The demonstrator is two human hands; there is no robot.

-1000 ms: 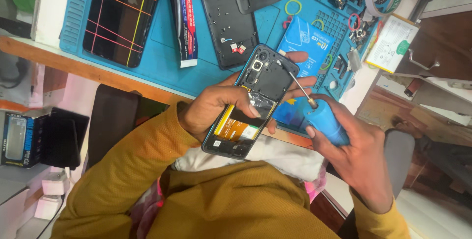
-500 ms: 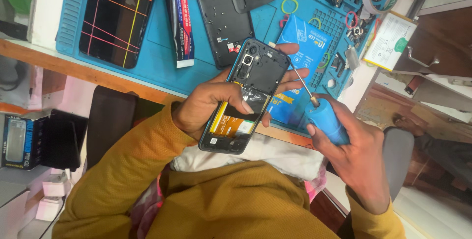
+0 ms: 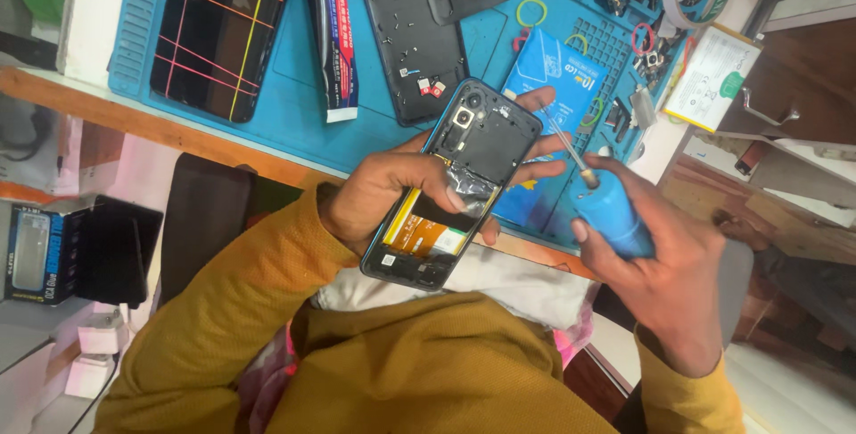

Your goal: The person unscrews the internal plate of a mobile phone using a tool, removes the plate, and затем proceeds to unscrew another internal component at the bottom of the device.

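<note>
Blue repair mat (image 3: pixel 294 122) covers the bench beyond the fingers, carrying a dark screen panel (image 3: pixel 218 33) and a glue tube (image 3: pixel 332 41). Left hand (image 3: pixel 392 193) wraps its fingers around an opened phone (image 3: pixel 450 184), thumb pressed on its middle. Right hand (image 3: pixel 660 273) curls closed around a blue screwdriver (image 3: pixel 606 211), tip just beside the phone's edge.

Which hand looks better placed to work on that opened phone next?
Probably the right hand: it grips the blue screwdriver, tip angled toward the phone's upper edge. The left hand is busy cradling the phone.
</note>
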